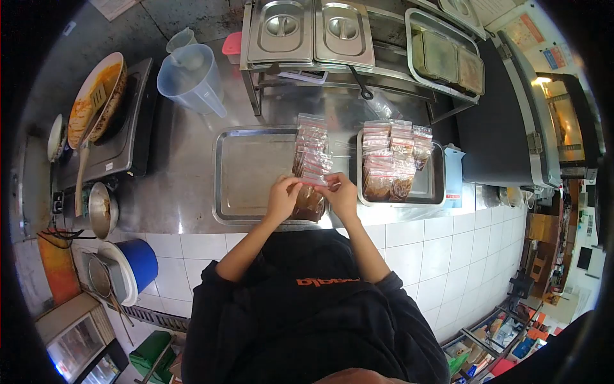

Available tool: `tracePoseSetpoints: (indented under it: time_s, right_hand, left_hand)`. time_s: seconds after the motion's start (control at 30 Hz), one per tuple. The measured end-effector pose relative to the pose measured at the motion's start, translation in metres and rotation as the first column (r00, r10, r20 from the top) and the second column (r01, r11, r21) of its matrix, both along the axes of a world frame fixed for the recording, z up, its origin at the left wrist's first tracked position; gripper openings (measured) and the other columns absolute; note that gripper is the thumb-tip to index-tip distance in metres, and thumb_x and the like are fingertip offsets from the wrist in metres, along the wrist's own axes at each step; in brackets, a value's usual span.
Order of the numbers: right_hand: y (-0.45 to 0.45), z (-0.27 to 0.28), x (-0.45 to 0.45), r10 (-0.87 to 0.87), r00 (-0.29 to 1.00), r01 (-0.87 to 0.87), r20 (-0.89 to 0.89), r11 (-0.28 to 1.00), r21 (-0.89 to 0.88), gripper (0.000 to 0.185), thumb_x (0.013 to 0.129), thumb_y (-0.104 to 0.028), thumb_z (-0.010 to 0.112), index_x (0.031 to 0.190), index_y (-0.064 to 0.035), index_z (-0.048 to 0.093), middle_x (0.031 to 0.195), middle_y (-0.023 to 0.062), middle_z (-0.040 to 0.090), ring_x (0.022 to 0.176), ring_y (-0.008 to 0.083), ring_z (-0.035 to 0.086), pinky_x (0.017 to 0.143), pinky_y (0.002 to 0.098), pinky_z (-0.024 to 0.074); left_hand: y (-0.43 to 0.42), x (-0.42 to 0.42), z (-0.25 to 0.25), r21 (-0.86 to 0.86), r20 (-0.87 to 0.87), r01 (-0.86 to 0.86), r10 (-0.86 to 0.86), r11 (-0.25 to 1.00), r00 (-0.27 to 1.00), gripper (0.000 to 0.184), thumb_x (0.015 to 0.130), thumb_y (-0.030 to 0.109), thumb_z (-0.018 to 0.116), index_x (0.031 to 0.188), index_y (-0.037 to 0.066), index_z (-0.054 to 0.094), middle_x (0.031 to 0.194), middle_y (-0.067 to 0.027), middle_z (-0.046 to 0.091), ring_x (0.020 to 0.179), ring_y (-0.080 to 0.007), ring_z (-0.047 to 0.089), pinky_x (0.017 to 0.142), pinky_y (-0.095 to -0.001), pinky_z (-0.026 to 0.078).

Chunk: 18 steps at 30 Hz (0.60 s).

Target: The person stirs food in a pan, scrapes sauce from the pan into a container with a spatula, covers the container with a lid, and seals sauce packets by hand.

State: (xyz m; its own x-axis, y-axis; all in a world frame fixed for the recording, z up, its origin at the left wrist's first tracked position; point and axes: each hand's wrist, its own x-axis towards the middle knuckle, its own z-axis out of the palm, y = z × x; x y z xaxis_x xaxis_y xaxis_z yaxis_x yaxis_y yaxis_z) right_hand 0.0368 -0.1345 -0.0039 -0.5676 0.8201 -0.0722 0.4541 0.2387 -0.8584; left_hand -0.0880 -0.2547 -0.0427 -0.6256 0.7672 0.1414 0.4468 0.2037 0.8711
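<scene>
Both hands pinch the top edge of a small clear zip bag [309,203] with brown contents, at the near end of a row of like bags. My left hand [283,195] grips its left corner, fingers closed. At the right corner, my right hand [341,194] is closed on the same strip. Behind it, the overlapping row of zip bags [311,137] runs away from me along the right side of a shallow metal tray [246,213]. To the right, a second metal tray [437,176] holds several more filled zip bags [390,160].
At the left, a pan [115,73] with orange sauce and a spatula sits on a stove [131,137]. A plastic jug [192,80] stands behind the tray. A metal rack [256,93] carries lidded containers [281,32]. A light blue box [453,176] is at right.
</scene>
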Motion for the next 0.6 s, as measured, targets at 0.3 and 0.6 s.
tracePoseSetpoints:
  time_s: [0.3, 0.6]
  right_hand:
    - [-0.012, 0.022, 0.011, 0.060, 0.989, -0.053, 0.133, 0.997, -0.057, 0.029, 0.066, -0.024, 0.081, 0.071, -0.0005, 0.065, 0.060, 0.0074, 0.061, 0.053, 0.0137, 0.056, 0.052, 0.0279, 0.0452]
    - [-0.001, -0.009, 0.010, -0.041, 0.998, 0.043, 0.050, 0.999, -0.028, 0.029, 0.066, -0.022, 0.081, 0.071, 0.0010, 0.065, 0.064, 0.0056, 0.063, 0.055, 0.0103, 0.056, 0.051, 0.0254, 0.0443]
  left_hand:
    - [-0.009, 0.003, 0.011, -0.142, 0.401, 0.002, 0.056, 0.990, 0.914, 0.016, 0.083, 0.013, 0.065, 0.092, 0.001, 0.060, 0.079, -0.0046, 0.064, 0.072, -0.0097, 0.059, 0.066, -0.0233, 0.046]
    - [0.008, -0.006, -0.001, 0.005, 0.385, 0.042, -0.040, 0.999, 0.922, 0.015, 0.080, 0.005, 0.067, 0.092, 0.001, 0.059, 0.078, -0.0034, 0.064, 0.070, -0.0083, 0.059, 0.065, -0.0218, 0.046]
